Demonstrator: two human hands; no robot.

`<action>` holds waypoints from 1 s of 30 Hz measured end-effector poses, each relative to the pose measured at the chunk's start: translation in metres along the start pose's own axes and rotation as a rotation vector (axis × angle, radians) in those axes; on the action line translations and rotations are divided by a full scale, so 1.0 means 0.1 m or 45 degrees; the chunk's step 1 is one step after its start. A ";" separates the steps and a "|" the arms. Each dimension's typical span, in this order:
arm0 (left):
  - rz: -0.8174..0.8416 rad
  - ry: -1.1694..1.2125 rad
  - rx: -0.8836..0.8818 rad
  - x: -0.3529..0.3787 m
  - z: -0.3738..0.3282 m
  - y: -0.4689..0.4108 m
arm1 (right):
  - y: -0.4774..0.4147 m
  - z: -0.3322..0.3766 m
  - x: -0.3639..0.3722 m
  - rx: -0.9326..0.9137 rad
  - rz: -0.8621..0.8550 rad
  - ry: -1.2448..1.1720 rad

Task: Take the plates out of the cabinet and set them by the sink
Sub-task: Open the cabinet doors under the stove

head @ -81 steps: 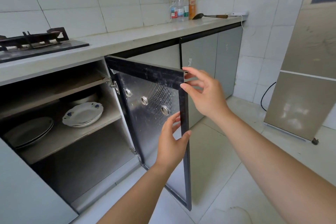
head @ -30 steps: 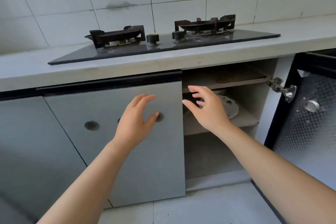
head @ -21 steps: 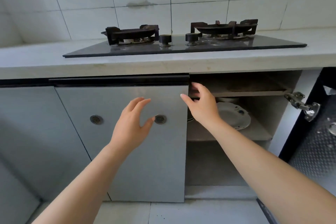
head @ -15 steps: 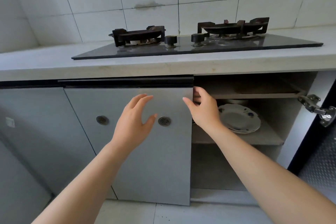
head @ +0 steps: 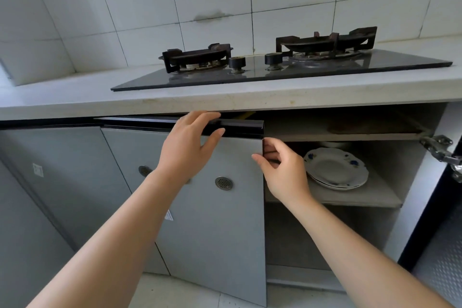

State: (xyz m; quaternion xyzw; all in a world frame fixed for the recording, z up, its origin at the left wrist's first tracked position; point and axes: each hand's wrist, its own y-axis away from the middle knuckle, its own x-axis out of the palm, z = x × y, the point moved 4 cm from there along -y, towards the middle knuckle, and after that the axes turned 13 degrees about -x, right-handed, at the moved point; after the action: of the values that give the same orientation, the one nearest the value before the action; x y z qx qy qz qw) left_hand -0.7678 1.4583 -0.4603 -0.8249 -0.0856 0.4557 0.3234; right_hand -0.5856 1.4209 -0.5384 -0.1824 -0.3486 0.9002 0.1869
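Note:
A small stack of white plates (head: 336, 170) with blue flower marks lies on the middle shelf (head: 355, 197) of the cabinet under the stove. The cabinet's left grey door (head: 215, 207) stands partly swung out. My left hand (head: 186, 147) grips the black strip along the door's top edge, fingers over it and thumb in front. My right hand (head: 282, 170) holds the door's free right edge, fingers curled behind it. The right door (head: 442, 257) is wide open at the frame's right edge.
A two-burner gas stove (head: 275, 67) sits on the pale countertop (head: 150, 100) above. A metal hinge (head: 440, 150) juts from the right side of the opening. An upper shelf (head: 345, 136) spans the cabinet. White tiles cover the wall behind.
Both hands moved onto the left door: the left one rose to its top strip, the right one took its side edge. The door has swung out a little. The camera moved closer.

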 end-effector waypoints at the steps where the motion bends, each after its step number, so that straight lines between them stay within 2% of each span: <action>1: 0.013 0.029 -0.017 0.02 0.02 0.01 | 0.02 0.01 0.00 0.001 -0.005 0.001; 5: -0.032 0.177 -0.086 0.01 0.03 0.08 | 0.09 0.07 -0.02 -0.022 0.019 -0.012; 13: -0.178 0.239 -0.170 -0.06 0.01 0.24 | 0.30 0.22 -0.03 -0.078 0.081 -0.162; 27: 0.073 0.294 -0.268 -0.59 0.07 0.61 | 0.81 0.79 0.10 -0.011 0.131 -0.451; 30: 0.122 0.302 -0.234 -0.72 0.17 0.70 | 0.93 0.91 0.17 -0.018 0.148 -0.511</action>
State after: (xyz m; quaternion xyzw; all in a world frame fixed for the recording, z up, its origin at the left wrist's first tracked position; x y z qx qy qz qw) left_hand -0.8336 1.3802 -0.4598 -0.9022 -0.0485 0.3603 0.2323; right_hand -0.6614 1.3142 -0.5438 -0.0205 -0.3740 0.9253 0.0601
